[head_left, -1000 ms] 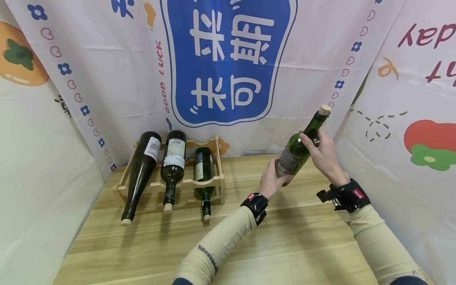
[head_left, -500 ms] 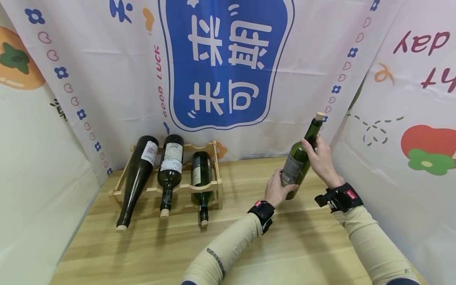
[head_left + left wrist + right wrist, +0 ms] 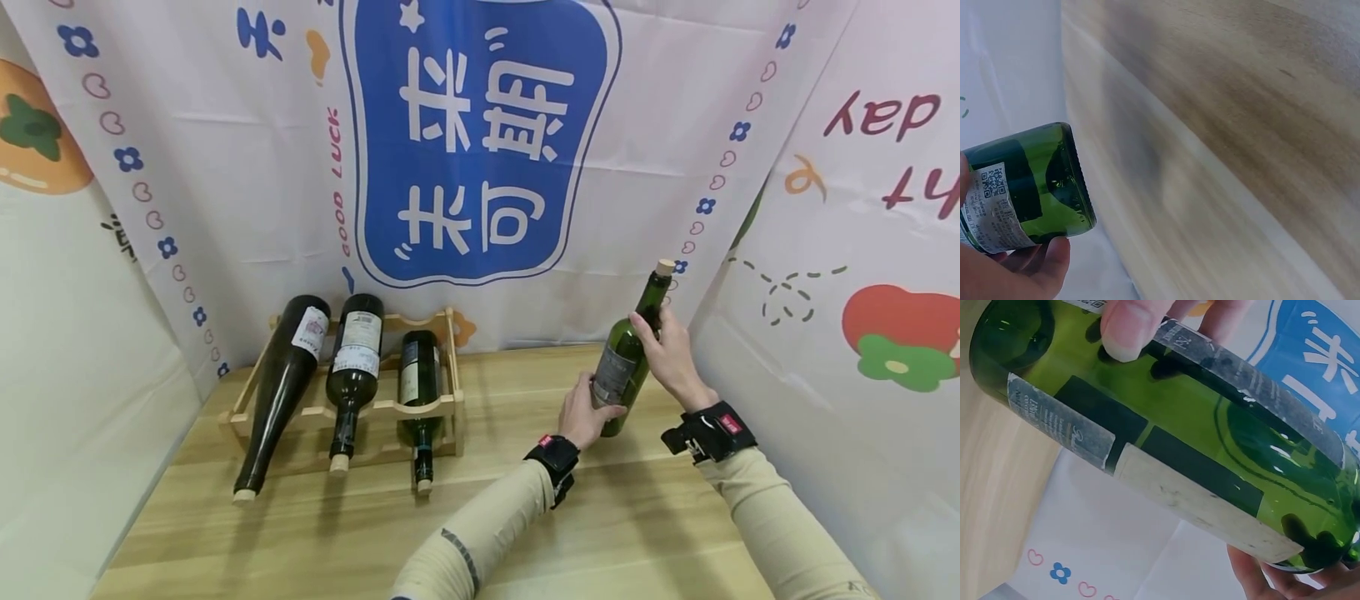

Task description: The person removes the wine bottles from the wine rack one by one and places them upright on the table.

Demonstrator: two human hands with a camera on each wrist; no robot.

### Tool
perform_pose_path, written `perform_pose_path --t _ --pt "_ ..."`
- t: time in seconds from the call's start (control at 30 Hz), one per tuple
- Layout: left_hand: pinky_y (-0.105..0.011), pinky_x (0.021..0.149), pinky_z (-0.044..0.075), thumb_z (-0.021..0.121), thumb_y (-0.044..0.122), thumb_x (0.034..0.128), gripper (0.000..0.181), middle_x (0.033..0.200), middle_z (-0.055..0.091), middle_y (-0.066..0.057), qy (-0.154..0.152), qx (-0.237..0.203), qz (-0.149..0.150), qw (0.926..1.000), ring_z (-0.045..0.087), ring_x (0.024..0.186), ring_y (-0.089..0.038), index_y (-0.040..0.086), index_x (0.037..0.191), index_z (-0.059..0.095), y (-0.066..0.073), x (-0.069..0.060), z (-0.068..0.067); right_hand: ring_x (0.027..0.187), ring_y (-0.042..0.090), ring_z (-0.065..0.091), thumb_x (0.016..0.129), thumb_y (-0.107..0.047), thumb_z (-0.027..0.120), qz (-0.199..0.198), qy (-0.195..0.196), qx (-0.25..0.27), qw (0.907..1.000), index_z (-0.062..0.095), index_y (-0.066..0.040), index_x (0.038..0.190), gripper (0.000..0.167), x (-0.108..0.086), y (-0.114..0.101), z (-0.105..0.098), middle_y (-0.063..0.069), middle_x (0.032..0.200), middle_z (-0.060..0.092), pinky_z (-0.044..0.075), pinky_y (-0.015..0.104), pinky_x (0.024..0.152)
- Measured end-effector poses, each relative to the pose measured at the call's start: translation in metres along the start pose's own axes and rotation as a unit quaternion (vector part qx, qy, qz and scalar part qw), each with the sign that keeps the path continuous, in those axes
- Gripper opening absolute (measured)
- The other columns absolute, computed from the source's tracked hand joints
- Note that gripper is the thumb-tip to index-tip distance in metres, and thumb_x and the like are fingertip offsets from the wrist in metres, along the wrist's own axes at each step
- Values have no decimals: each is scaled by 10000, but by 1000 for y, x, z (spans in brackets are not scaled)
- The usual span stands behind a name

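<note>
On the right in the head view, a green glass wine bottle (image 3: 617, 372) with a cork (image 3: 664, 267) leans with its neck up and to the right. My left hand (image 3: 587, 414) grips its lower body. My right hand (image 3: 669, 357) holds it round the shoulder and lower neck. In the left wrist view the bottle's base (image 3: 1079, 178) shows apart from the tabletop. Through the right wrist camera the bottle (image 3: 1166, 419) fills much of the frame, with a grey label and a worn pale one. The left thumb (image 3: 1127, 328) presses on the glass there.
A wooden wine rack (image 3: 450, 400) stands at the back left of the wooden table (image 3: 525, 375). In it lie a long dark bottle (image 3: 281, 400), a dark bottle with white labels (image 3: 352, 383) and a smaller green bottle (image 3: 422, 375), corks towards me. Printed cloths (image 3: 262, 167) hang behind and at both sides.
Both hands have lowered the wine bottle somewhat, and it now stands more upright. Its hold looks the same. The head view has shifted slightly, while the racked bottles stay in place.
</note>
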State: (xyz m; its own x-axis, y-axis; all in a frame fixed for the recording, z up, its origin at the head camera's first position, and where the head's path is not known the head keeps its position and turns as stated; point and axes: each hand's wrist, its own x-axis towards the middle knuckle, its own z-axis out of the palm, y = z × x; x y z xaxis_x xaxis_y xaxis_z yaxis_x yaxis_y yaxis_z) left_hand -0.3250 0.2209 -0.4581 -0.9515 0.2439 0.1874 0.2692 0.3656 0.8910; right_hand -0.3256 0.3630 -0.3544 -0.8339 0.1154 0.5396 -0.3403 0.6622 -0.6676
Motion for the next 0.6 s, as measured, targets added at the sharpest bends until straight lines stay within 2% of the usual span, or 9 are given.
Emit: perform_pose_path --t 0.33,0.6 --pt "-303 845 526 806 287 789 625 1165 659 -71 -122 -26 -47 9999 638 1024 -199 144 1306 485 -10 0 6 1021 454 608 1015 -355 469 158 -227 -130 9995 457 79 1223 481 -4 9 7 319 1133 598 523 580 832" --pt "-307 810 532 810 258 786 606 1124 668 -81 -204 15 -66 9998 646 993 -207 122 1279 484 -16 1 6 1083 465 590 1018 -345 465 133 -311 -131 9993 451 77 1234 474 -9 13 11 329 1180 583 504 602 889"
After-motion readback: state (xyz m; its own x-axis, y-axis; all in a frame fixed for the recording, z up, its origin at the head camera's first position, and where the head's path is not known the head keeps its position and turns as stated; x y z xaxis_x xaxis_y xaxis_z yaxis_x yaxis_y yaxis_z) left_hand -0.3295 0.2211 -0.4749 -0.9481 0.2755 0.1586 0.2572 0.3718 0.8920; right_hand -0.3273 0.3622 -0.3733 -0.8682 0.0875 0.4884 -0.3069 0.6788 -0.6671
